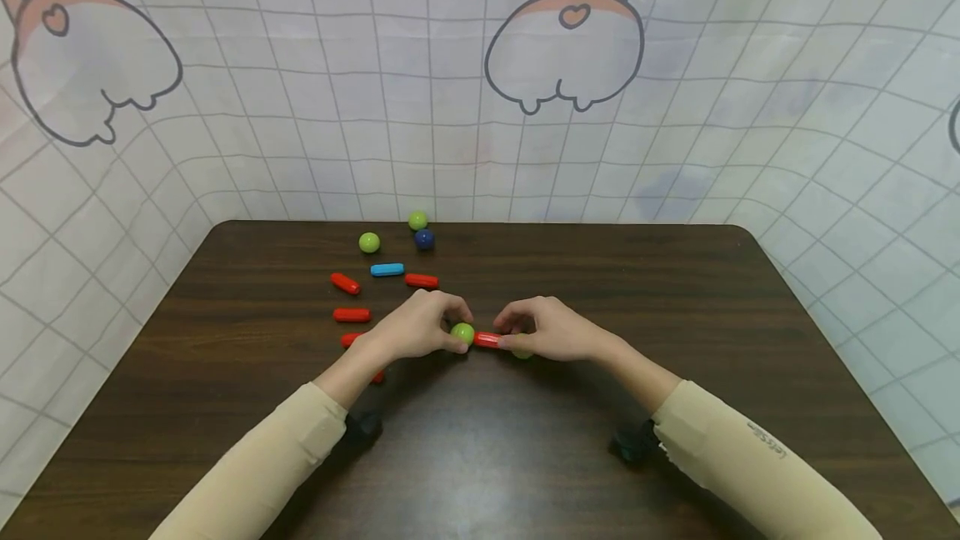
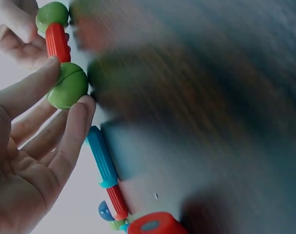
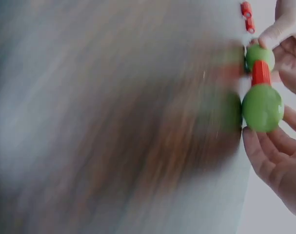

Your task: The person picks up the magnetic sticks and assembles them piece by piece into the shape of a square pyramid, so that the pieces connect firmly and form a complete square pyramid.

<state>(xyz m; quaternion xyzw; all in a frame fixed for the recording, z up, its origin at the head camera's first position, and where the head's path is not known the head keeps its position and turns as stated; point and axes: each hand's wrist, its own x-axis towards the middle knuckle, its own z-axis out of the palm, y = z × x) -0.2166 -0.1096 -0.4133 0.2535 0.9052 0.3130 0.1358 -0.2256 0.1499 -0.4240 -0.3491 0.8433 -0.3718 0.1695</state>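
Note:
A red rod lies between two green balls, touching both, on the dark table. My left hand pinches the left green ball between thumb and finger; the left wrist view shows this ball with a seam across it. My right hand is at the right green ball, which its fingers partly cover in the head view. In the right wrist view that ball rests against the fingers, and the red rod runs from it to the far ball.
Left of the hands lie several red rods, some partly behind my left arm. A blue rod and another red rod lie farther back. Near the back edge are two green balls and a dark blue ball. A patterned curtain hangs behind.

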